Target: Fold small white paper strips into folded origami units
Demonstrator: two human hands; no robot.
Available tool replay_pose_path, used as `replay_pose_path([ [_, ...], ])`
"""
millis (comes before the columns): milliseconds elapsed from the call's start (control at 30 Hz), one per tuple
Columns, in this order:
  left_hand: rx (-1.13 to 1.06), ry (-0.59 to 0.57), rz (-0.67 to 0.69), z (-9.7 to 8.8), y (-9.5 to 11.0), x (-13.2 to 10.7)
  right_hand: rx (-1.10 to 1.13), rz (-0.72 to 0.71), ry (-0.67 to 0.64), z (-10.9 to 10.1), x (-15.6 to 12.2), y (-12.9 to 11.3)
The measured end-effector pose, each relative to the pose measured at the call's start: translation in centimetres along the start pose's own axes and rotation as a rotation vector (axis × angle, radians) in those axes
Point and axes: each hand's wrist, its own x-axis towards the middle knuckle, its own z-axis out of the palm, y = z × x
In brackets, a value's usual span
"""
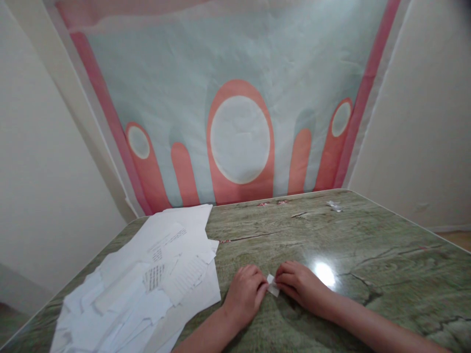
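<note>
A small white piece of paper is pinched between my two hands, just above or on the table top; I cannot tell whether it touches the wood. My left hand grips its left edge with thumb and fingers pressed together. From the right, my right hand holds the opposite edge in the same kind of pinch. The paper looks creased, and the fingertips cover part of it.
A heap of loose white papers, some torn and some printed, covers the left side of the green wood-patterned table. Near the far right edge lies a crumpled whitish scrap. Behind the table hangs a patterned sheet.
</note>
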Motion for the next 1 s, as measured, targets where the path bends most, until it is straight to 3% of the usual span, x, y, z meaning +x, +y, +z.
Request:
replay_pose_path([
  [133, -0.108, 0.023, -0.099, 0.12, -0.27, 0.22, 0.188, 0.12, 0.042, 0.2, 0.38, 0.25],
  [433, -0.112, 0.032, -0.128, 0.27, -0.01, 0.39, 0.381, 0.196, 0.078, 0.07, 0.41, 0.17],
  [1000, -0.002, 0.039, -0.189, 0.81, -0.02, 0.72, 0.378, 0.304, 0.113, 0.99, 0.74, 0.72],
])
